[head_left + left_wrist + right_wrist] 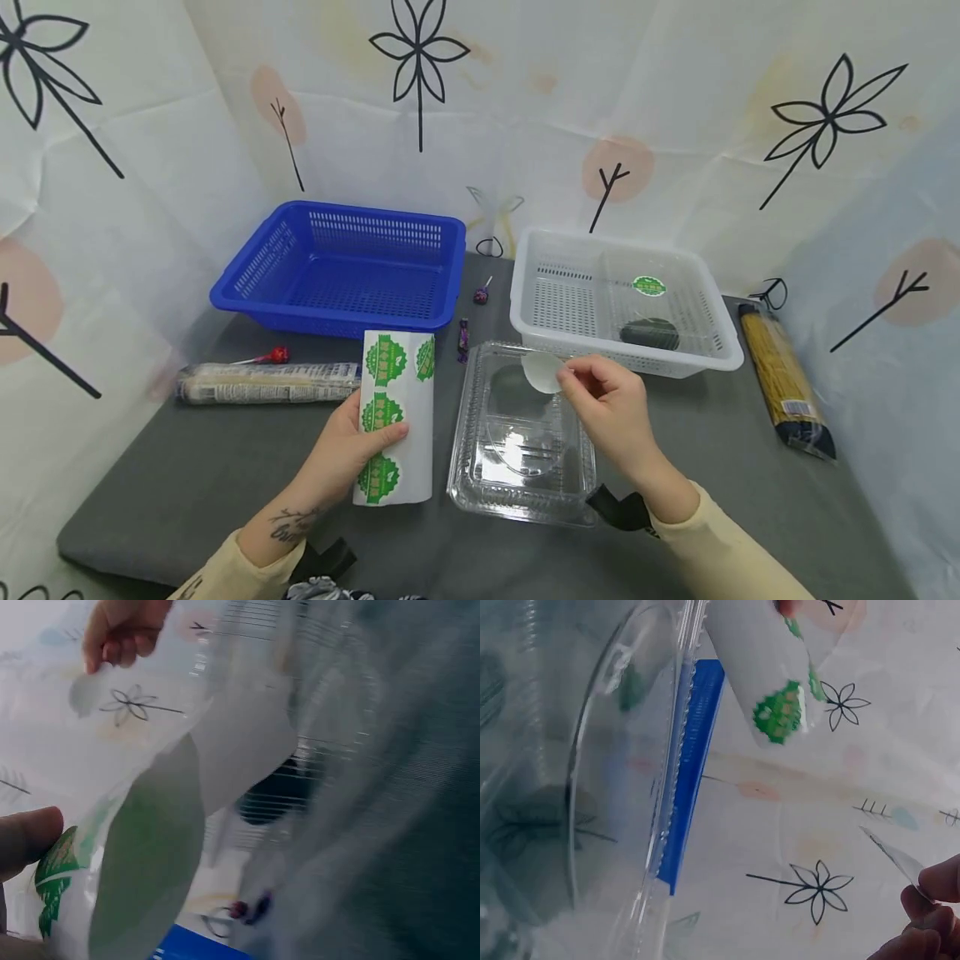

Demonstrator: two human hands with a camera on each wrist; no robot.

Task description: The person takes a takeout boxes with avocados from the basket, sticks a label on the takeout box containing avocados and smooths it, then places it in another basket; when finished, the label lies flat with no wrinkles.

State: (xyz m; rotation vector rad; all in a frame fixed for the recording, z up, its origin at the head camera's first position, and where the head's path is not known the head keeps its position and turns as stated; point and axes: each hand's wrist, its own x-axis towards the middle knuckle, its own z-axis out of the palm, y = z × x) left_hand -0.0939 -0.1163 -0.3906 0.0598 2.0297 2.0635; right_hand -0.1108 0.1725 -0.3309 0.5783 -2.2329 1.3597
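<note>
My left hand (350,443) holds a folded sheet of round green-and-white stickers (395,479), its thumb lying across the printed front. In the left wrist view the sheet's curled edge (150,847) fills the lower left. A single peeled sticker (541,372), pale side showing, is pinched by its edge between the thumb and fingertip of my right hand (611,408). Below that sticker lies a closed clear plastic food container (517,492) on the grey table. The right wrist view shows the sticker (900,859) almost edge-on, apart from the container lid (622,825).
Behind stand a blue basket (337,321) and a white basket (555,333) holding another clear container with a green sticker (648,286) and a dark green item (649,333). Around them lie wrapped noodles (270,383), a yellow pasta pack (783,379), a red lollipop (279,355) and purple-wrapped candies (462,339).
</note>
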